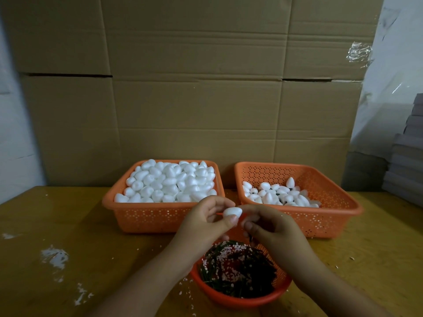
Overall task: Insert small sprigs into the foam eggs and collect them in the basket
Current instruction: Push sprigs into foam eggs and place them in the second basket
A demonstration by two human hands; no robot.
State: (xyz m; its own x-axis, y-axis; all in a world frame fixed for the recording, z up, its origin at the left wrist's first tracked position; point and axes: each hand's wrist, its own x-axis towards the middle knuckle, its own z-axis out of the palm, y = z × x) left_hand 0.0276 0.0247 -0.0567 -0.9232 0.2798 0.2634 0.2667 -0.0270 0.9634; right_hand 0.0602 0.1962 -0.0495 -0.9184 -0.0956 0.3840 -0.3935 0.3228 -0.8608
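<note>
A: Foam eggs everywhere, but start with the biggest thing — what stands at the back?

B: Flattened cardboard sheets (194, 88) form a wall behind the wooden surface (57, 225), which is dotted with white crumbs and smears.

A: And on the surface?

B: Two orange perforated baskets stand side by side, close but apart. The left basket (148, 216) is heaped to the rim with plain white foam eggs (169, 181). The right basket (332, 202) holds a far thinner layer of eggs (279, 193), gathered on its left side, with dark bits showing among them.

A: Nearer the person?

B: A round orange bowl (240, 298) sits at the front edge, filled with dark green sprigs (251, 275) and sprinkled with white foam crumbs.

A: The hands?

B: Both hover above the bowl, in front of the gap between the baskets. The left hand (206, 223) pinches a single foam egg (232, 212) between thumb and fingertips. The right hand (272, 227) is curled, its fingertips pressed together right beside the egg's end; whether it pinches a sprig I cannot tell, since the fingers hide it.
</note>
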